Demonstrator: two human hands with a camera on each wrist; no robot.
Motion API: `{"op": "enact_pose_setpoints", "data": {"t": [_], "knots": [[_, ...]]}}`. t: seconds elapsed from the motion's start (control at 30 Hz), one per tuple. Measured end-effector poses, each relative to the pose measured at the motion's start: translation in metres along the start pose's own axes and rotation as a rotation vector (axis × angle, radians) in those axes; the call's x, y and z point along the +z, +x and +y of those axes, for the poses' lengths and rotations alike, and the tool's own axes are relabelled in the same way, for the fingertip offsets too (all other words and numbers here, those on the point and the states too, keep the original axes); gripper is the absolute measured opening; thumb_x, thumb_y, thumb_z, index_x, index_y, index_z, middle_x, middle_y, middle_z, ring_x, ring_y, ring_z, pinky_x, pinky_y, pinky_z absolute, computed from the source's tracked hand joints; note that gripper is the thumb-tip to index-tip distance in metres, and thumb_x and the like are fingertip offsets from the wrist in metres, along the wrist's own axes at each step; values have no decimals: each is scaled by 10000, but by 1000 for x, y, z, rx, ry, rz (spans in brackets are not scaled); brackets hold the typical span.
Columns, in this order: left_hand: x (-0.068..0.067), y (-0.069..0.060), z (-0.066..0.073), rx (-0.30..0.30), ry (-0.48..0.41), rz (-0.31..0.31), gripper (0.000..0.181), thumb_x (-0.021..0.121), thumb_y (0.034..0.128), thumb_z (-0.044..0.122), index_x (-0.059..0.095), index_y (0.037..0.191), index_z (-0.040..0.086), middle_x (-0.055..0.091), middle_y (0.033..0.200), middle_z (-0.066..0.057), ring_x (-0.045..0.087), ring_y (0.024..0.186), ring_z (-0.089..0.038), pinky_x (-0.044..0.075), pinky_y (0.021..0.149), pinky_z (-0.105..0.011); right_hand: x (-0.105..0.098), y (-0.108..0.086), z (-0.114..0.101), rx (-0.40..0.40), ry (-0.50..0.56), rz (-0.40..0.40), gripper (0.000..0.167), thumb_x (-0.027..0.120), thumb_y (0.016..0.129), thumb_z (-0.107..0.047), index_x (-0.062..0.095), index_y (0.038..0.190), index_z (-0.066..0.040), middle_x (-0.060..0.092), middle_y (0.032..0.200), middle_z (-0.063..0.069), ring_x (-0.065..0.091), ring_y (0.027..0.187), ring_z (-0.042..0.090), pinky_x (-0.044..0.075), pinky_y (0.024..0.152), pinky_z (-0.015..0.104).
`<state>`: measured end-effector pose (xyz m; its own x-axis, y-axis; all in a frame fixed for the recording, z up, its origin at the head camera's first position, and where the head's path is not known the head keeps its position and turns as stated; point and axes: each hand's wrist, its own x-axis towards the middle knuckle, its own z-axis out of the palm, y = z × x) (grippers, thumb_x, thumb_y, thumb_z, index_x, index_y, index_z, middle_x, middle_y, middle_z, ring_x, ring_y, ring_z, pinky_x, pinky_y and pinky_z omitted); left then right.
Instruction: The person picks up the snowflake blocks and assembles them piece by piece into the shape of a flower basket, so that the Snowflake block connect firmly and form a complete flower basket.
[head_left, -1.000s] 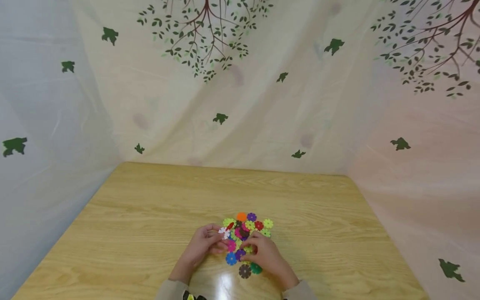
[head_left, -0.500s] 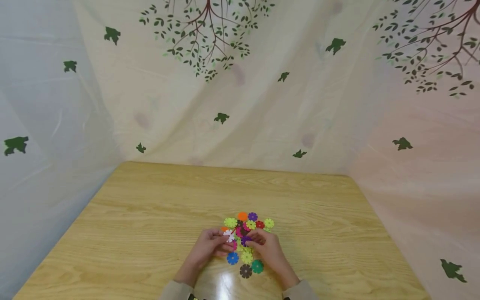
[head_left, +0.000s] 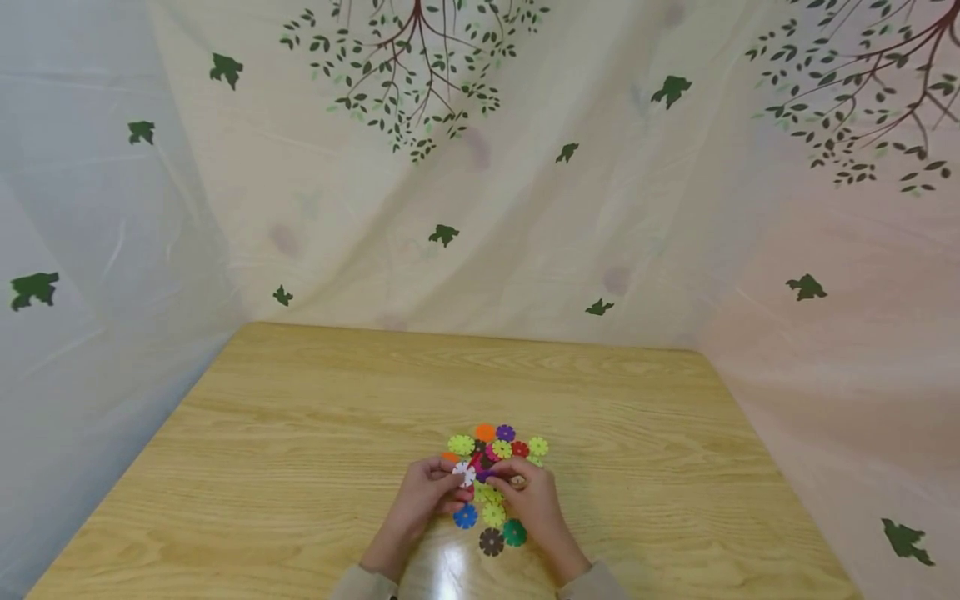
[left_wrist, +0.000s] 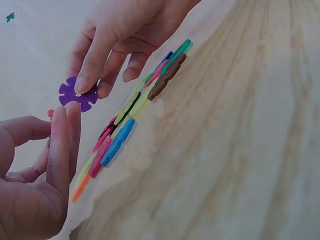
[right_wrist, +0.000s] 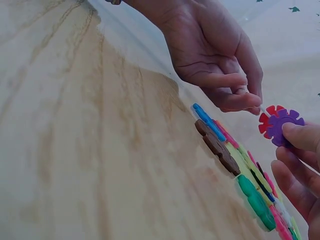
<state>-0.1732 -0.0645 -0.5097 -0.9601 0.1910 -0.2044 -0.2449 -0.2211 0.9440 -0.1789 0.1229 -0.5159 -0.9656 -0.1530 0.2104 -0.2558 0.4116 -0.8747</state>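
In the head view my left hand (head_left: 422, 497) pinches a white flower-shaped plastic disc (head_left: 464, 473) with notched edges. A red disc (right_wrist: 263, 122) is at its fingertips, seen beyond the purple one in the right wrist view. My right hand (head_left: 534, 500) pinches a purple notched disc (left_wrist: 77, 97) between thumb and fingers. The purple disc is held close against the left hand's pieces, above the pile. Whether the discs are joined cannot be told. Below the hands lie a blue disc (head_left: 465, 517) and a yellow-green disc (head_left: 493, 514).
Several more discs lie flat on the wooden table (head_left: 300, 433), among them a dark brown disc (head_left: 492, 542), a green disc (head_left: 514, 532) and an orange disc (head_left: 485, 432). A pale curtain (head_left: 360, 267) with printed leaves stands behind the table.
My right hand has picked the purple disc off the pile and brought it up to the left hand's pieces. My left hand has shifted slightly right with the white disc.
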Motion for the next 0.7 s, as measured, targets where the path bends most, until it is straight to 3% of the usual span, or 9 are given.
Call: {"op": "enact_pose_setpoints", "data": {"t": [0.3, 0.43, 0.53, 0.7], "knots": [[2, 0, 0, -1, 1, -11, 152, 604, 884, -18, 540, 1001, -92, 683, 706, -29, 670, 596, -91, 595, 581, -197, 0, -1, 2, -39, -40, 27, 90, 717, 852, -123, 716, 940, -106, 721, 934, 45, 671, 868, 139, 569, 680, 126], [4, -2, 1, 4, 11, -39, 127, 605, 890, -17, 552, 975, -96, 676, 691, -23, 665, 581, -83, 592, 575, -192, 1, -2, 3, -109, -34, 40, 84, 728, 836, -112, 725, 920, -102, 732, 924, 52, 690, 859, 152, 583, 687, 152], [5, -3, 1, 0, 19, -50, 102, 596, 890, -34, 553, 956, -99, 666, 682, -21, 661, 573, -77, 588, 570, -184, 1, -3, 3, -160, -45, 46, 76, 741, 817, -112, 737, 893, -115, 744, 900, 36, 702, 850, 139, 589, 713, 168], [6, -3, 2, -10, 43, -51, 15, 568, 895, -67, 554, 891, -65, 640, 682, -25, 650, 560, -73, 582, 556, -175, 1, -3, 1, -173, -71, 36, 50, 749, 806, -128, 751, 856, -126, 747, 843, -3, 696, 816, 89, 593, 744, 196]]}}
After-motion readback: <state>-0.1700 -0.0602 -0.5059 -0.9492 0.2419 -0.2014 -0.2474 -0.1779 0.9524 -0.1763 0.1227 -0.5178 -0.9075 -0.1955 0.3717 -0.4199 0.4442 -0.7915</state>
